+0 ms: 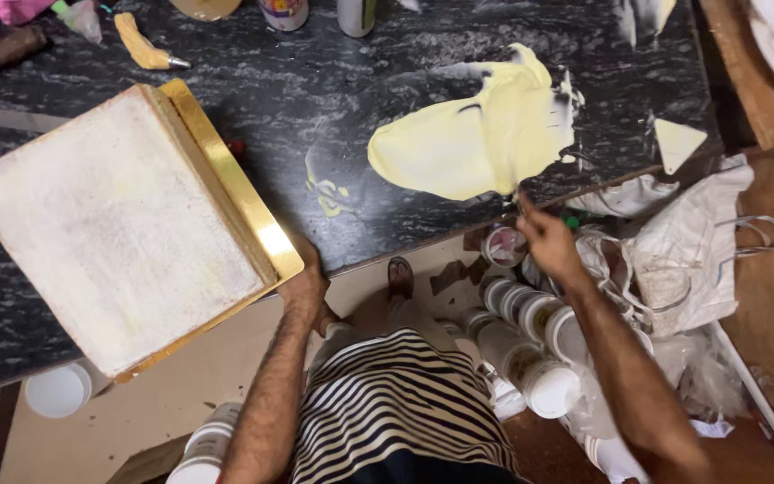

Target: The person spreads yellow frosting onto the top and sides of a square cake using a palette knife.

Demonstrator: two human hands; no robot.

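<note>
A white, rough-coated rectangular cake [114, 224] sits on a gold board [253, 211] on the dark marble counter [315, 108]; the board's near side overhangs the counter's edge. My left hand [306, 282] grips the board's near right corner, fingers hidden under it. A wide smear of pale yellow cream [477, 134] lies on the counter to the right. My right hand [544, 242] is closed on a thin, blurred tool [519, 197] whose tip touches the smear's near edge.
A yellow piping bag [141, 45] and two bottles [284, 11] lie at the far edge. A cream triangle [678, 142] sits on the counter's right corner. Below are white-lidded jars [539, 376], crumpled plastic bags [683, 251] and a white lid [55, 392].
</note>
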